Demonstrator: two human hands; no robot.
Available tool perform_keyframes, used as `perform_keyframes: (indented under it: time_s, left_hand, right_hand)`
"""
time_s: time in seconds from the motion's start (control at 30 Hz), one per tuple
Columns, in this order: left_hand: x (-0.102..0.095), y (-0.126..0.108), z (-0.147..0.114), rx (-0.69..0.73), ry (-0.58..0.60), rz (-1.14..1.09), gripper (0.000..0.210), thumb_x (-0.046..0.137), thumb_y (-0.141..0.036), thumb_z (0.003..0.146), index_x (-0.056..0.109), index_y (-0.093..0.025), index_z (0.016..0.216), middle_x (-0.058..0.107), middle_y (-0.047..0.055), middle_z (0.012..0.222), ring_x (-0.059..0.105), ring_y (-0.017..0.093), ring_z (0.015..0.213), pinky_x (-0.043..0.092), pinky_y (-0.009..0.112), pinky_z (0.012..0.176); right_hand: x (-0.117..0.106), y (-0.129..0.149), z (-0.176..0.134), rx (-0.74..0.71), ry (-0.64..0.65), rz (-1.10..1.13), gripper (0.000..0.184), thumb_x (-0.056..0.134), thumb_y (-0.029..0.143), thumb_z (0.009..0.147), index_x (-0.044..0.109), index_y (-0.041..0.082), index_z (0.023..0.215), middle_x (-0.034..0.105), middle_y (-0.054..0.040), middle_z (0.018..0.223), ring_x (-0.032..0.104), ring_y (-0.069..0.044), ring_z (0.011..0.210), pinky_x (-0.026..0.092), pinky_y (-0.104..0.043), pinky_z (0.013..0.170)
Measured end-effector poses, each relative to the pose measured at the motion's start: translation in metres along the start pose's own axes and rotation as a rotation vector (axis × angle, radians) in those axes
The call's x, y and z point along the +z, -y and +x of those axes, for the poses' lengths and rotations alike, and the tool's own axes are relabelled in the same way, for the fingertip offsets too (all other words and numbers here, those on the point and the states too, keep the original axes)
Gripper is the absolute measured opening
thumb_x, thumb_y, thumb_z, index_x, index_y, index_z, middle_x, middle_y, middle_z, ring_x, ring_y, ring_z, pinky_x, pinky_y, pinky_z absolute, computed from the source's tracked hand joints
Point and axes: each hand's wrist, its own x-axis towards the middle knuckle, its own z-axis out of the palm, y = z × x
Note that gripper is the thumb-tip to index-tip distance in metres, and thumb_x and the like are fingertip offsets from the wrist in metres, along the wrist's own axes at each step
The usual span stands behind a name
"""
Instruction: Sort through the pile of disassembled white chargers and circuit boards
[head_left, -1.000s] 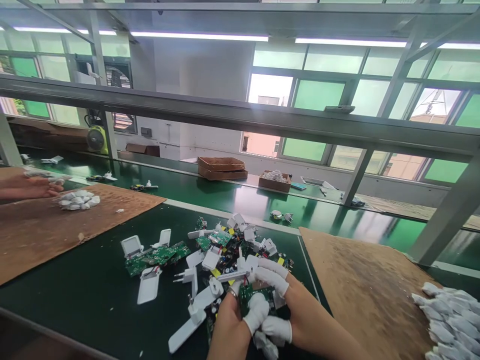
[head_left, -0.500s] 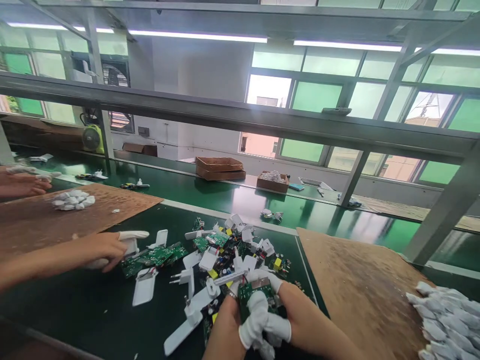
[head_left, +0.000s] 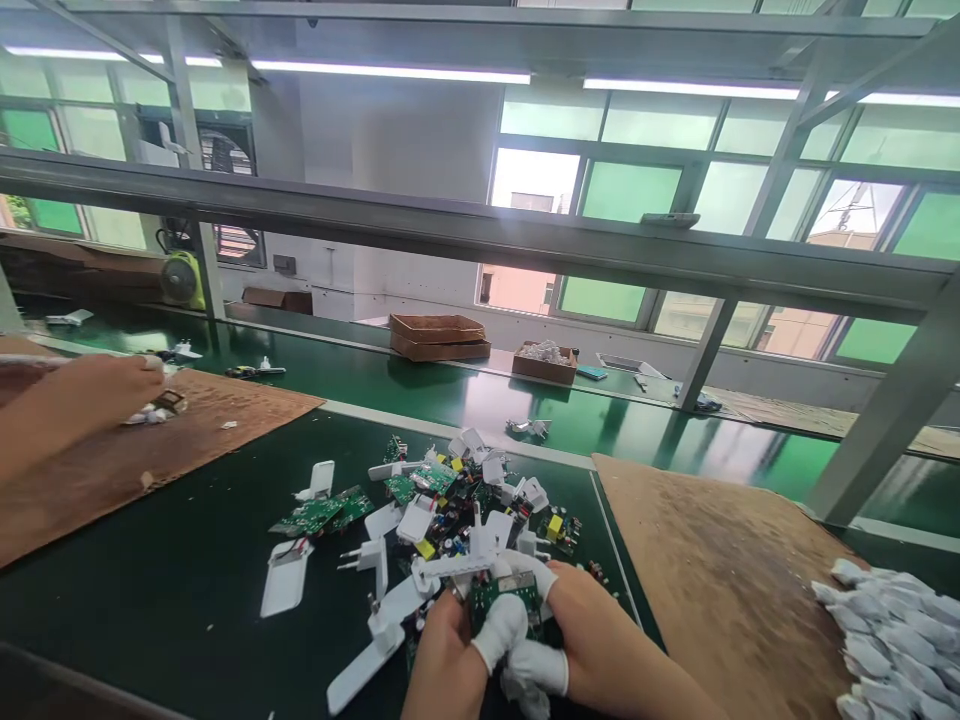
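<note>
My left hand (head_left: 459, 655) and my right hand (head_left: 581, 625) are together at the lower middle, both closed on a green circuit board (head_left: 504, 592). White finger covers wrap my thumbs and some fingers, and the thumbs press near the board's lower edge. A white plug casing part (head_left: 456, 567) sticks out to the left by my fingertips; I cannot tell whether it is joined to the board. Below my thumbs shows a whitish, crumpled-looking piece (head_left: 525, 692), partly hidden. Just beyond my hands lies a heap of circuit boards and white plug housings (head_left: 435, 480).
A co-worker's hand (head_left: 135, 385) is over a brown board (head_left: 82, 470) at left. Another brown board (head_left: 705, 540) lies at right with a pile of white wrapped pieces (head_left: 896, 635). Brown trays (head_left: 439, 340) stand across the green conveyor belt (head_left: 360, 375); a metal shelf beam (head_left: 450, 228) crosses above.
The co-worker's hand has gone from the loose circuit boards back to the left brown board, with one board in it. My hands stay around the same board, shifted slightly left.
</note>
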Motion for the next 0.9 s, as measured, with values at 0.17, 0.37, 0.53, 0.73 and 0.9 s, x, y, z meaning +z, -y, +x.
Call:
perform_keyframes:
  time_s: [0.17, 0.37, 0.53, 0.73, 0.9]
  left_hand:
    - [0.003, -0.003, -0.003, 0.081, -0.057, 0.077, 0.045, 0.07, -0.031, 0.042, 0.058, -0.013, 0.081, 0.061, 0.007, 0.078, 0.051, 0.025, 0.088, 0.043, 0.03, 0.077]
    - [0.003, 0.004, 0.002, 0.059, -0.088, 0.116, 0.052, 0.069, -0.035, 0.044, 0.053, -0.013, 0.088, 0.059, 0.007, 0.089, 0.049, 0.024, 0.092, 0.043, 0.029, 0.077]
    - [0.002, 0.006, 0.004, -0.06, -0.091, 0.06, 0.055, 0.069, -0.034, 0.043, 0.051, -0.013, 0.09, 0.058, 0.007, 0.093, 0.047, 0.025, 0.096, 0.044, 0.03, 0.076]
    - [0.003, 0.006, 0.005, -0.056, -0.058, 0.023, 0.057, 0.069, -0.031, 0.044, 0.048, -0.014, 0.094, 0.057, 0.006, 0.094, 0.043, 0.024, 0.1, 0.039, 0.03, 0.084]
    - [0.002, 0.008, 0.006, -0.039, -0.058, 0.029, 0.048, 0.069, -0.032, 0.044, 0.052, -0.013, 0.085, 0.059, 0.006, 0.088, 0.046, 0.025, 0.097, 0.041, 0.031, 0.08]
  right_hand:
    - [0.0, 0.002, -0.002, 0.01, -0.017, 0.031, 0.031, 0.041, 0.045, 0.073, 0.05, 0.016, 0.082, 0.049, -0.0048, 0.067, 0.044, -0.019, 0.066, 0.035, -0.025, 0.066]
    - [0.0, 0.0, 0.0, 0.021, -0.02, -0.012, 0.034, 0.037, 0.047, 0.075, 0.049, 0.016, 0.074, 0.047, -0.0042, 0.062, 0.042, -0.017, 0.058, 0.035, -0.024, 0.064]
    - [0.0, -0.003, 0.002, 0.023, 0.008, -0.061, 0.037, 0.034, 0.049, 0.076, 0.048, 0.016, 0.071, 0.046, -0.0047, 0.061, 0.042, -0.018, 0.058, 0.035, -0.024, 0.062]
    - [0.001, -0.002, 0.001, 0.039, 0.005, -0.088, 0.037, 0.034, 0.049, 0.076, 0.048, 0.015, 0.073, 0.047, -0.0054, 0.062, 0.043, -0.018, 0.061, 0.036, -0.024, 0.062]
    - [-0.001, 0.0, 0.001, 0.034, 0.015, -0.078, 0.034, 0.036, 0.047, 0.076, 0.048, 0.015, 0.076, 0.049, -0.0057, 0.067, 0.044, -0.018, 0.062, 0.035, -0.023, 0.062]
